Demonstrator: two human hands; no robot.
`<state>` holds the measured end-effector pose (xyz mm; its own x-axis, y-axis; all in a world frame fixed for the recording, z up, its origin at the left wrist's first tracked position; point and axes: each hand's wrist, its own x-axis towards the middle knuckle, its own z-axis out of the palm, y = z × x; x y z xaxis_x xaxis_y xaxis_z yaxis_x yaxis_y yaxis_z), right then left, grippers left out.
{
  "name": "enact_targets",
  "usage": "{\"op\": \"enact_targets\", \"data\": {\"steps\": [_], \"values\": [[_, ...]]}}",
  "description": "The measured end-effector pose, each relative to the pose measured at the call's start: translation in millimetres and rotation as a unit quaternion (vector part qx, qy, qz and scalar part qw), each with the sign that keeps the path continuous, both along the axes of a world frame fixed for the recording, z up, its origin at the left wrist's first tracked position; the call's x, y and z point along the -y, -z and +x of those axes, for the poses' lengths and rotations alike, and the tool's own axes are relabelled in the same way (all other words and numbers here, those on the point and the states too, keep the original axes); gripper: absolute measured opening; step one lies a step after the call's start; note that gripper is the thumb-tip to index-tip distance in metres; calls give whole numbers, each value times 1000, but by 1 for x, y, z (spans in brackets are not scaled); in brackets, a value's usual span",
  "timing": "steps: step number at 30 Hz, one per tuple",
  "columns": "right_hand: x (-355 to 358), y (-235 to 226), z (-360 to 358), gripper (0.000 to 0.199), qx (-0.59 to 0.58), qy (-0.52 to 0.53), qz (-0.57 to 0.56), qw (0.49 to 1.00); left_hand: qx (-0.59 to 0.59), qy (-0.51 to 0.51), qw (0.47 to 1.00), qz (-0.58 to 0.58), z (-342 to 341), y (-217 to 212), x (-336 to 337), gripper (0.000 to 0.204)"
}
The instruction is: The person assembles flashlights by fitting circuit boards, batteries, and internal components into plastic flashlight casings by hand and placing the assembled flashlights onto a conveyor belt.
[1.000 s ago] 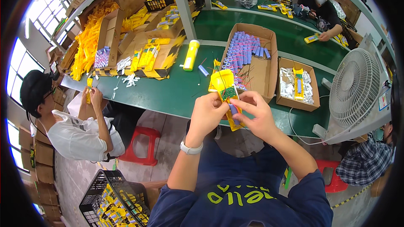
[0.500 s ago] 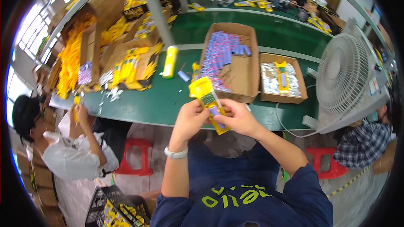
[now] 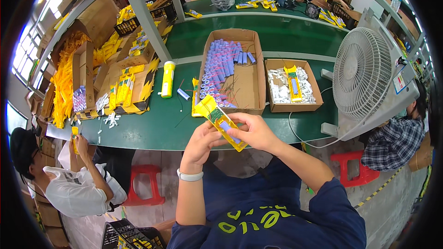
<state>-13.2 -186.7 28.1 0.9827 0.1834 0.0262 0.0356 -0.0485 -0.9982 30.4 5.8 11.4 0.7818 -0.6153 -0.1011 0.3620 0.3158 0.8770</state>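
Observation:
Over the table's near edge I hold a yellow plastic flashlight housing [image 3: 206,105], its inside facing up. A green circuit board [image 3: 215,114] and a purple battery cell [image 3: 225,126] lie in it. My left hand [image 3: 200,139] is closed on its left side, with the fingers partly hidden beneath. My right hand [image 3: 254,131] grips the other side, the thumb over the lower end of the cell. Just beyond are another yellow housing [image 3: 195,93], a loose purple cell [image 3: 183,94] and a yellow flashlight [image 3: 168,80].
A cardboard box of purple cells [image 3: 261,80] stands ahead. Right of it are a box of small white parts [image 3: 295,108] and a large fan [image 3: 364,71]. Yellow housings [image 3: 122,90] lie at left. A co-worker [image 3: 76,186] sits left; red stools [image 3: 146,185] flank me.
My view has shifted, so the table's contents appear farther left. Both hands keep hold of the housing, which is turned slightly, with the cell now showing more clearly.

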Motion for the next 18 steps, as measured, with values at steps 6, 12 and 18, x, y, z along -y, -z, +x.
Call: {"op": "enact_targets", "data": {"steps": [6,12,18], "values": [[24,6,10,34,89,35,-107,990,13,-96,995,21,-3,17,18,27],[145,17,100,16,150,341,-402,837,19,-130,991,19,-7,14,13,27],[171,77,142,19,-6,204,-620,757,17,-147,989,11,-11,9,5,28]]}}
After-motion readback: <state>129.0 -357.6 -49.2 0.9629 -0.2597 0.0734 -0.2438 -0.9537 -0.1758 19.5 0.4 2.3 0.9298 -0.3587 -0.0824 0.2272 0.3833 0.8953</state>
